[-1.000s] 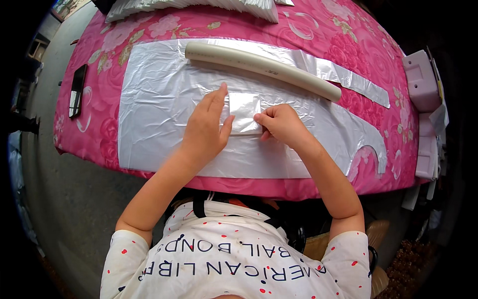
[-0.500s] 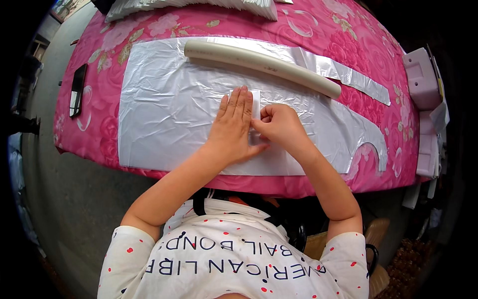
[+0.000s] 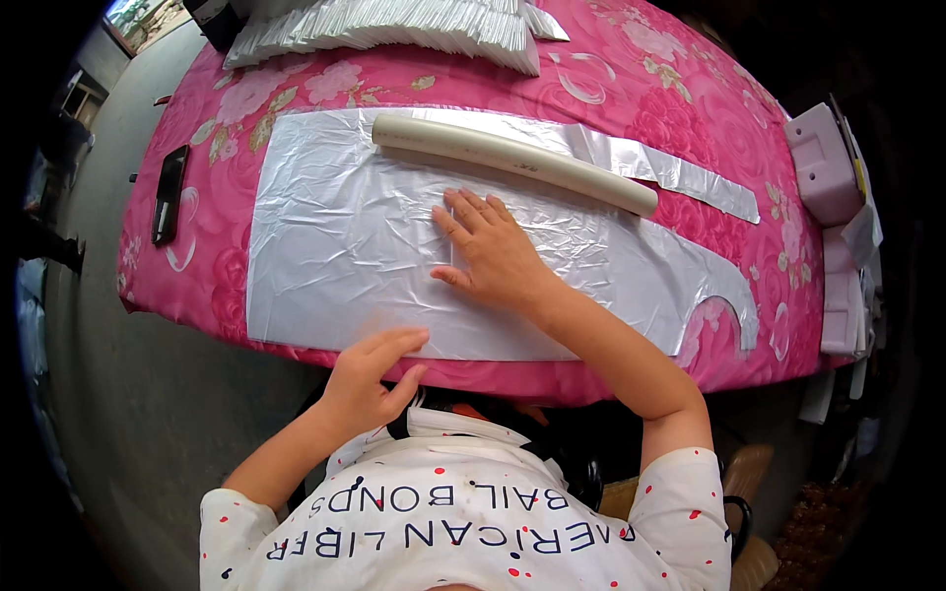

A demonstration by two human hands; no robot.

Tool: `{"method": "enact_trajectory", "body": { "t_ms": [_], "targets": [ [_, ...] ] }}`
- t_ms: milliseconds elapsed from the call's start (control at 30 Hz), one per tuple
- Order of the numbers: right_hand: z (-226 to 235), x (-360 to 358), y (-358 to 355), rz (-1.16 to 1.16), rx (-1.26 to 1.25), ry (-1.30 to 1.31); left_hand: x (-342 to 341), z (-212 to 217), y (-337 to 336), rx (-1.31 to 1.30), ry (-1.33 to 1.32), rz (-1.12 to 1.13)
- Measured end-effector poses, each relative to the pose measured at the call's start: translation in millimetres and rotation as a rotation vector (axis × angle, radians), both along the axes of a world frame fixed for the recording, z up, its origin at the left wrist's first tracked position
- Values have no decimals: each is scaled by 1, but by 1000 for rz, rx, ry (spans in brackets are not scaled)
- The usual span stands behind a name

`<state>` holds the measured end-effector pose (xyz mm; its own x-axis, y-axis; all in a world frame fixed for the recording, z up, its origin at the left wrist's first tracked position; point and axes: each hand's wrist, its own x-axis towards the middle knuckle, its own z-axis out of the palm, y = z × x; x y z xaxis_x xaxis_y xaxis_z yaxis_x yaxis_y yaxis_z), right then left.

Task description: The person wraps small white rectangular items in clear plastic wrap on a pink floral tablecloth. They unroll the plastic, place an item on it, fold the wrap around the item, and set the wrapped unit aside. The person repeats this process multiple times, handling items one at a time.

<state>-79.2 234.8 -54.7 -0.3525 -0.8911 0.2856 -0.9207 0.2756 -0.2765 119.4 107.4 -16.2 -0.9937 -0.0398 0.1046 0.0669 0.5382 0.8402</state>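
A silvery-white plastic carrier bag (image 3: 325, 236) lies flat and wrinkled, its handle straps pointing right. My right hand (image 3: 488, 246) rests on its middle, palm down with the fingers spread. What lies beneath that palm is hidden, though a thin pale edge shows beside the thumb. My left hand (image 3: 372, 382) hovers at the near table edge by the bag's lower border. Its fingers are apart and hold nothing, and they are slightly blurred. Beyond my right hand, a long cream-coloured pipe (image 3: 512, 158) lies slantwise across the far part of the bag.
A pink flowered cloth (image 3: 217, 108) covers the table. At the far side stands a row of stacked white folded pieces (image 3: 394, 28) beside a dark container (image 3: 214, 22). A black phone (image 3: 169, 195) lies at the left. Pale pink plastic boxes (image 3: 826, 163) stand along the right edge.
My left hand has lifted off the bag and come back toward the near edge. My right hand has opened from a pinch and moved left, flat onto the bag's middle.
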Motion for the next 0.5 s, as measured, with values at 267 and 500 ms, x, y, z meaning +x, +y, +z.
{"method": "enact_trajectory", "body": {
  "t_ms": [267,500],
  "targets": [
    [-3,119,-31,77,32,-455,77,-34,4,1101,-718,589],
    [30,115,-12,426,131,-316,57,-4,-12,-21,-482,222]
  ]
}}
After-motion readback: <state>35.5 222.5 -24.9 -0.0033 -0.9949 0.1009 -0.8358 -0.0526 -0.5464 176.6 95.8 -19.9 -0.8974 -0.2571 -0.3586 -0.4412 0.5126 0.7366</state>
